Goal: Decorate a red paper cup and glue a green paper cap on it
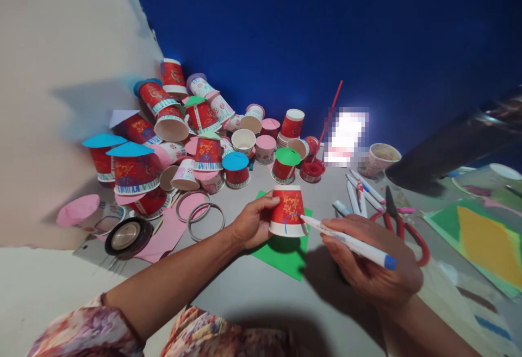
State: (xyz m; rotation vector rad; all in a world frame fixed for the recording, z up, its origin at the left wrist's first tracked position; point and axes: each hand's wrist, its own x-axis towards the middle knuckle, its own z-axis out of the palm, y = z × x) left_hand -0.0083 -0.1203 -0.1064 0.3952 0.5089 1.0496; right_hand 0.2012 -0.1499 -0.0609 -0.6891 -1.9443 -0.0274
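A red paper cup (287, 205) with gold lettering is held upside down, its white rim low, in my left hand (256, 218). My left thumb lies on the cup's front; the other fingers are mostly behind it. Between the fingers of my right hand (367, 259) is a white marker (350, 242) with a blue end. The marker's tip meets the cup's right side, where a blue curved line shows above the rim. Under the cup lies a green paper sheet (281, 256) on the grey table.
Many decorated paper cups (136, 172) are piled at the left and back. Red-handled pliers (402, 226) and several markers (361, 196) lie at the right, near a dark post (452, 145). Metal rings (206, 221), pink paper (165, 237) and a black tape roll (128, 237) sit left.
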